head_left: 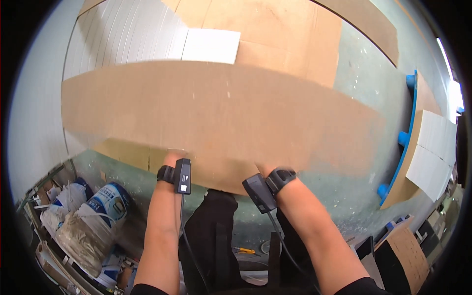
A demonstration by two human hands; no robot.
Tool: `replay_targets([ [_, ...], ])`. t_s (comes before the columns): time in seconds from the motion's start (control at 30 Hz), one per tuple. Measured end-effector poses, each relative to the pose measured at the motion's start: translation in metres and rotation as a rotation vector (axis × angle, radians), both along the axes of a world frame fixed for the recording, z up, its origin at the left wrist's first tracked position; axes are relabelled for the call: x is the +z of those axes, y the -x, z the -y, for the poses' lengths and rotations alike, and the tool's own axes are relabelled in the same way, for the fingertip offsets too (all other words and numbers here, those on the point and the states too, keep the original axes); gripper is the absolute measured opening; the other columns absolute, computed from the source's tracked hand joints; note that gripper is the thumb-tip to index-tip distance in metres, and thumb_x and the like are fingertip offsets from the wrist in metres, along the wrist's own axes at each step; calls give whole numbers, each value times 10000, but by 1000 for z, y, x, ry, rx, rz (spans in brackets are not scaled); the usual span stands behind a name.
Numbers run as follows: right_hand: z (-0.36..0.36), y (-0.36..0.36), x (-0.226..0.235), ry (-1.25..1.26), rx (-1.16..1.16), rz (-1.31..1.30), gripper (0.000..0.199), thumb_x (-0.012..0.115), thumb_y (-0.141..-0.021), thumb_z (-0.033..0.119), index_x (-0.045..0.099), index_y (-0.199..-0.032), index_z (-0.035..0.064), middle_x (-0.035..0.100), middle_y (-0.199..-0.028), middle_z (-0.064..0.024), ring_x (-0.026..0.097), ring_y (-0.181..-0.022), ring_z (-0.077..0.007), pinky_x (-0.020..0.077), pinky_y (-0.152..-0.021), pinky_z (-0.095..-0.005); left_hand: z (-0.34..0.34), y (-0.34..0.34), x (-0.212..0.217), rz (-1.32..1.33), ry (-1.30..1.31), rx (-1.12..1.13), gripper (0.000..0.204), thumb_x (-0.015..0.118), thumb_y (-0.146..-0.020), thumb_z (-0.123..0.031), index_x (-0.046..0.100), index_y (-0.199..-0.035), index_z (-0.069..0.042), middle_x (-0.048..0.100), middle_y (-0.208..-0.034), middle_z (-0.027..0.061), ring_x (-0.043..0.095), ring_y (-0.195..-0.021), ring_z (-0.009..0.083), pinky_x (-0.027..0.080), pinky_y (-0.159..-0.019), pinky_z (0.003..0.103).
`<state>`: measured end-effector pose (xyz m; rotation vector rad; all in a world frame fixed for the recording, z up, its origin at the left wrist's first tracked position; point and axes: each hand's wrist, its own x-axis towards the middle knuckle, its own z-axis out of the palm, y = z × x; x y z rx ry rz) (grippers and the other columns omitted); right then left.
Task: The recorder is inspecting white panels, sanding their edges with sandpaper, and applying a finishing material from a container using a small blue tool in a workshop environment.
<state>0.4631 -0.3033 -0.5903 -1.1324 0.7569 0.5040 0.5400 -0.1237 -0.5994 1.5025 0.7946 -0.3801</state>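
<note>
A long brown board (pixel 221 108), smeared by motion, spans the view in front of me. Both my arms reach to its near edge. My left hand (pixel 174 156) grips that edge left of the middle, with its fingers hidden by the board. Farther right, my right hand (pixel 265 170) holds the same edge, and its fingers are also out of sight. Each wrist carries a black strap with a cabled black box. Beyond the board, white panels (pixel 123 34) and a smaller white sheet (pixel 211 45) lie over brown cardboard (pixel 275 29).
A green, paint-specked floor (pixel 366 78) shows around the cardboard. On the right stands a blue-edged rack (pixel 414 113) with brown and white boards (pixel 432 150). A blue and white bucket (pixel 110 201) and plastic bags (pixel 81 241) crowd the lower left. A yellow-handled tool (pixel 246 250) lies below.
</note>
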Motion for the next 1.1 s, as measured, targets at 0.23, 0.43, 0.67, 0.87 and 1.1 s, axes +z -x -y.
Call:
replay_targets([
  [0.23, 7, -61, -28, 424, -37, 26, 611, 552, -804, 157, 265, -1314, -21, 383, -1213, -213, 415, -1114, -301, 342, -953, -361, 68, -4, 16, -33, 15, 285, 446, 473, -843, -192, 352, -1224, 4, 425, -1206, 182, 414, -1114, 282, 334, -931, 427],
  [0.43, 17, -87, 1, 486, 142, -5, 634, 533, -816, 208, 228, -1332, 2, 314, -1266, -237, 383, -1152, -329, 319, -968, -380, 20, -20, -21, 119, -361, -297, 562, 620, -789, -245, 398, -1234, 17, 471, -1197, 156, 491, -1046, 220, 406, -887, 345],
  [0.67, 75, -40, 7, 293, 377, -80, 589, 608, -767, 197, 371, -1268, -1, 474, -1206, -166, 457, -1117, -251, 354, -940, -340, 39, 21, 46, -187, 75, -336, 509, 606, -805, -252, 425, -1209, -2, 491, -1172, 135, 494, -1047, 209, 407, -885, 348],
  [0.87, 83, 62, 100, -245, 412, -320, 572, 599, -771, 295, 409, -1251, 51, 544, -1029, -95, 555, -841, -154, 441, -664, -245, 23, 67, 158, -583, 390, -383, 428, 488, -868, -356, 500, -1130, -17, 587, -984, 61, 569, -858, 130, 480, -720, 282],
  [1.1, 62, 91, 161, -424, 111, -482, 522, 512, -815, 320, 384, -1232, 32, 514, -1119, -108, 490, -1041, -190, 413, -850, -334, 13, 86, 196, -865, 623, -348, 470, 495, -864, -332, 435, -1181, 11, 562, -1075, 117, 571, -932, 166, 499, -715, 300],
])
